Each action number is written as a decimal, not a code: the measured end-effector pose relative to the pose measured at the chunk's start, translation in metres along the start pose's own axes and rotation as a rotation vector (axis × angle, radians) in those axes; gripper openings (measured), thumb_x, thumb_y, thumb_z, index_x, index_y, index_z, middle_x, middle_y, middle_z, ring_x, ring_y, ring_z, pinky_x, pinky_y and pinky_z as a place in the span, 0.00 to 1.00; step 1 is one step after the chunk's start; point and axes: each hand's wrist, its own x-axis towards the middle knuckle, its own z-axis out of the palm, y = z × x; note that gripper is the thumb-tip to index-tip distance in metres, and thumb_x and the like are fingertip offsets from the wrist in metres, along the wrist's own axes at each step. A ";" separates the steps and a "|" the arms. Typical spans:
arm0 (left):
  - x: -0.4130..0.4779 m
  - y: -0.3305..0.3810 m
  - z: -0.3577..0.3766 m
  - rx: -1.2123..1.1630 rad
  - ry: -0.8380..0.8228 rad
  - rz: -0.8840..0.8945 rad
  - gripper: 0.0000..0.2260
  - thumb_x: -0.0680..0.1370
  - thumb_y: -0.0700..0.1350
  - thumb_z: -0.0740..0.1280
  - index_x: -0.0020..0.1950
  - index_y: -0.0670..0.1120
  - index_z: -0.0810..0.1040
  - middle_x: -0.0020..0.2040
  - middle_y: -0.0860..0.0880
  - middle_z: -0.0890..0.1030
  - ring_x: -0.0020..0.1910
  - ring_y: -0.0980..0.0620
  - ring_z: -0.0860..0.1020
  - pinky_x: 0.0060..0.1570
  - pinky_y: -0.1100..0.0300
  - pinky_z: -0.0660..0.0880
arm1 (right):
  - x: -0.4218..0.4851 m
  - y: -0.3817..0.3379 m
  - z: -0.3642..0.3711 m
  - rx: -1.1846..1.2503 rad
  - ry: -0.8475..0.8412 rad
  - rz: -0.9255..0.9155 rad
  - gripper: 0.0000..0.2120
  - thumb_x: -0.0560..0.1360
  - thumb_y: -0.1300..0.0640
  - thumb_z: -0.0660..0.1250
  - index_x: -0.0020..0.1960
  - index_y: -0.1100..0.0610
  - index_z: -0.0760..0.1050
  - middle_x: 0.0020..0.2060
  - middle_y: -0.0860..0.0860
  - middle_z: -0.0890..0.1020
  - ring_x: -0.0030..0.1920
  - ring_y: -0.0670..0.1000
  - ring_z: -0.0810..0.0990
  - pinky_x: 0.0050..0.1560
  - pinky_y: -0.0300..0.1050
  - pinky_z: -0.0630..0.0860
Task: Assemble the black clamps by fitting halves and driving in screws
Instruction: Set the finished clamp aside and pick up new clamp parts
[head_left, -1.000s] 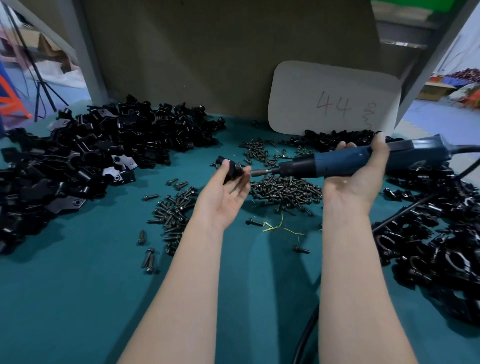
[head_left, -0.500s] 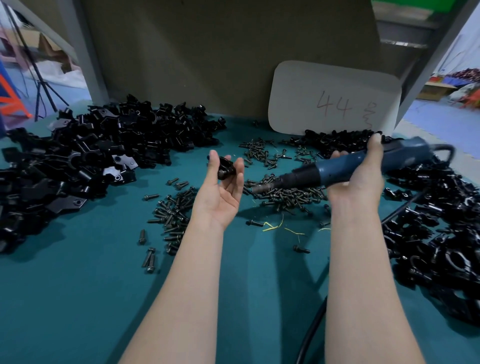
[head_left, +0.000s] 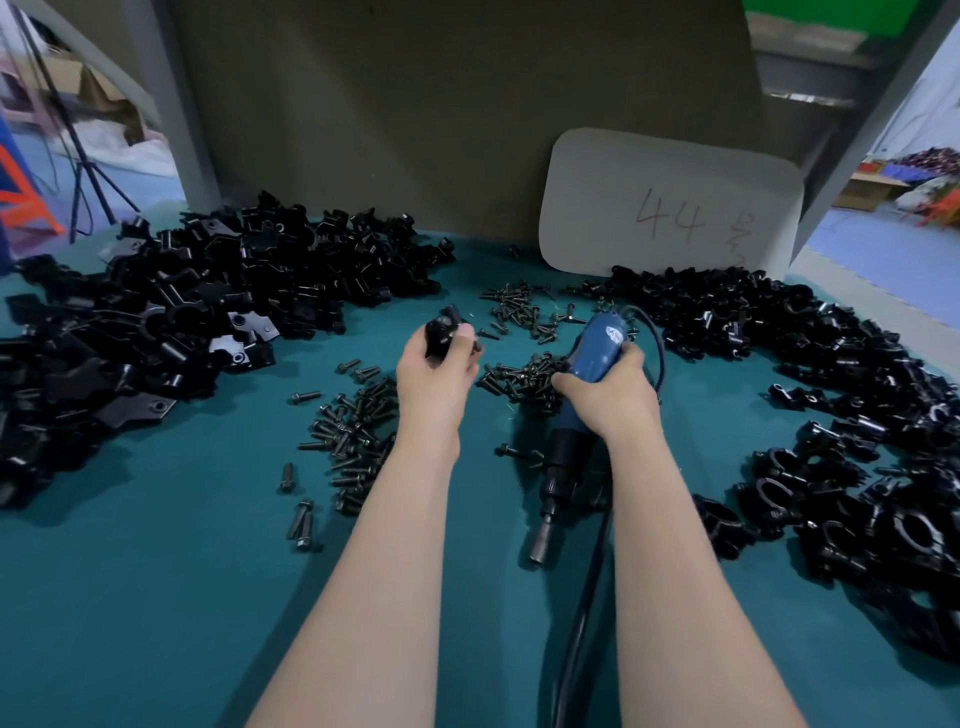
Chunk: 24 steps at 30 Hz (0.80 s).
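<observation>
My left hand (head_left: 434, 376) grips a black clamp (head_left: 441, 332) above the green table, back of the hand up. My right hand (head_left: 610, 392) holds a blue electric screwdriver (head_left: 592, 358) upright-tilted, its black nose and metal bit (head_left: 540, 540) pointing down toward me, just above the table. The fingers reach into a heap of black screws (head_left: 522, 379) between the hands. Whether a screw is pinched is hidden.
A big pile of black clamp halves (head_left: 171, 322) lies at the left, another pile of clamps (head_left: 841, 415) at the right. More screws (head_left: 353, 436) are scattered left of my left arm. A white card marked 44 (head_left: 670, 208) leans on the back wall. The screwdriver cable (head_left: 576, 623) runs toward me.
The screwdriver swung from pointing left at the clamp to pointing down toward me. My right hand dropped to the screw heap. My left hand turned palm down, still holding the clamp.
</observation>
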 end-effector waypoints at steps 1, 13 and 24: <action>-0.001 -0.002 0.001 0.090 0.012 0.032 0.03 0.79 0.43 0.66 0.51 0.50 0.75 0.48 0.50 0.80 0.49 0.53 0.80 0.49 0.63 0.76 | -0.001 -0.001 0.002 -0.054 -0.005 0.005 0.39 0.72 0.48 0.71 0.75 0.54 0.52 0.59 0.56 0.75 0.51 0.57 0.73 0.50 0.49 0.71; -0.007 -0.004 0.007 0.132 0.051 0.015 0.02 0.77 0.39 0.69 0.46 0.45 0.79 0.44 0.48 0.81 0.43 0.52 0.77 0.52 0.57 0.76 | -0.026 -0.041 0.017 -0.136 -0.150 -0.465 0.06 0.76 0.61 0.66 0.52 0.54 0.78 0.40 0.47 0.78 0.39 0.46 0.77 0.39 0.31 0.71; -0.009 -0.005 0.013 0.091 0.063 0.084 0.09 0.77 0.36 0.67 0.56 0.44 0.77 0.48 0.45 0.80 0.43 0.55 0.77 0.40 0.73 0.74 | -0.030 -0.040 0.037 -0.062 -0.113 -0.355 0.09 0.79 0.62 0.59 0.57 0.60 0.74 0.53 0.56 0.80 0.50 0.53 0.77 0.47 0.42 0.70</action>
